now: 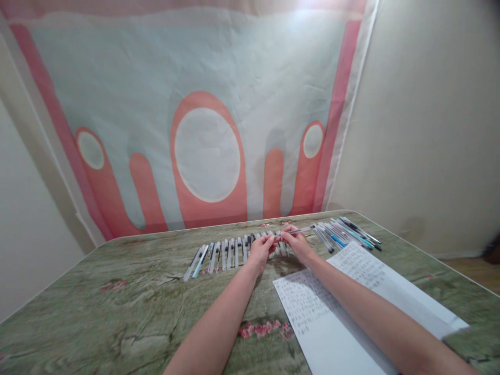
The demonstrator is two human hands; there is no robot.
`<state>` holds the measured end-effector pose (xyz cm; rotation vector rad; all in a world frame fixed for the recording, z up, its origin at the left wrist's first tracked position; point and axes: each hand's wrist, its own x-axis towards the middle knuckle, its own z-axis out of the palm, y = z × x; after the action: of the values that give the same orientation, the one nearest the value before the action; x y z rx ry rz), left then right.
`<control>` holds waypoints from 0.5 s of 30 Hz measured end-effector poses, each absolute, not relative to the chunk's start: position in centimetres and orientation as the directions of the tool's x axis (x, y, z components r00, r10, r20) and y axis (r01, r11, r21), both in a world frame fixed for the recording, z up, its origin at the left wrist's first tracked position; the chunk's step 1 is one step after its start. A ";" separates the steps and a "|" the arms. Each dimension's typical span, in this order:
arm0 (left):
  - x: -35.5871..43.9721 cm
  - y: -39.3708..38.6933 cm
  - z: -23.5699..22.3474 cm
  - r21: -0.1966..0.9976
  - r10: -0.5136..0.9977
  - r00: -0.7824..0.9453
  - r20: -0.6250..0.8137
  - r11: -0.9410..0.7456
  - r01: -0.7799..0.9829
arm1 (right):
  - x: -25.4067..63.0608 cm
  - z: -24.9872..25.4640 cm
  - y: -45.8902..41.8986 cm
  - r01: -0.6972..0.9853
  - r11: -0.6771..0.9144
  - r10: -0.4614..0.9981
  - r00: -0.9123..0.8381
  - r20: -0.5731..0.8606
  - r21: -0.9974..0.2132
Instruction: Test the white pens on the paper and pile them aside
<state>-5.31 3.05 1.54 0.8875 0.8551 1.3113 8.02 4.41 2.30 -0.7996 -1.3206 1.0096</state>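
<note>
Above the far part of the table, my left hand (262, 252) and my right hand (296, 245) meet, fingers pinched. A slim, pale pen (302, 229) lies across them, its dark-tipped end sticking out to the right. Both hands seem to grip it, the left at its near-hidden left end. Beneath and to the left runs a row of pens (230, 253) laid side by side, mostly clear with black parts. One light blue pen (200, 261) lies near the row's left end. My hands hide part of this row.
Right of my hands lies a loose pile of pens (353, 233), some blue. A sheet of paper with handwriting (351, 276) rests under my right forearm. The table (128, 312) has a wood-and-flower pattern. Behind it hangs a patterned cloth (207, 62) against the wall.
</note>
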 end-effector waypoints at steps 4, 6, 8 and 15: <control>-5.2 3.0 2.0 0.869 0.998 0.050 -0.049 0.068 -0.490 | 7.9 2.6 4.3 -0.155 0.382 0.914 -0.083 0.398 -0.911; -5.2 3.1 2.1 0.848 0.998 0.021 -0.055 0.058 -0.528 | 8.1 2.8 4.4 -0.174 0.364 0.915 -0.115 0.386 -0.915; -5.4 3.2 2.2 0.819 0.998 -0.012 -0.064 0.046 -0.573 | 8.7 3.1 4.8 -0.214 0.338 0.928 -0.084 0.362 -0.917; -5.3 3.2 2.6 0.800 0.996 -0.032 -0.080 0.045 -0.598 | 12.4 3.5 7.2 -0.158 0.368 0.923 0.183 0.339 -0.916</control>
<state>-5.29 3.23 2.56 0.6551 0.7944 1.4381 12.36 7.15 3.53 -0.8767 -1.1137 0.9188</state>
